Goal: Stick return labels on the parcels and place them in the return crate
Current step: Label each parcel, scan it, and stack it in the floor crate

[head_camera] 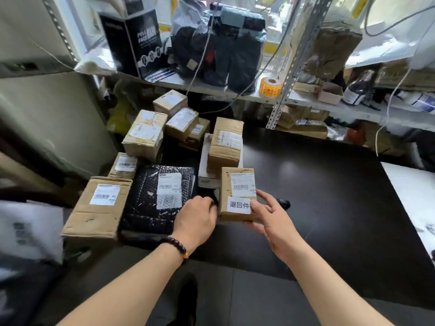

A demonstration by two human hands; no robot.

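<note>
My left hand (pixel 196 217) was nearest, its fingers curled against the left side of the small parcel (pixel 231 182) to brace it so it would not slide while the sticker went down. My right hand (pixel 270 220) lay wide, fingers spread loosely past the parcel's right side and the thumb pressing on the right edge of the return label (pixel 237 205). That white label sat flat on the near part of the parcel's top, just below the shipping label (pixel 243 184), I judged so that the barcode stayed readable. The parcel was close to the near edge of the black tabletop (pixel 317 184), within easy reach of both hands; whether it rested fully on the surface I could not tell. The sticking looked all but finished, with only a last rub left before the parcel could go to the return crate, which I could not see from there. Just left of my left hand lay a black bubble mailer (pixel 146 208), and beyond it, at the left edge, a flat cardboard box (pixel 94 222), both with no return label that I could see. Farther back the other cardboard parcels (pixel 143 135) were piled loosely toward the far left corner, waiting their turn. On the shelf (pixel 211 89) behind stood an orange sticker roll (pixel 270 87).
</note>
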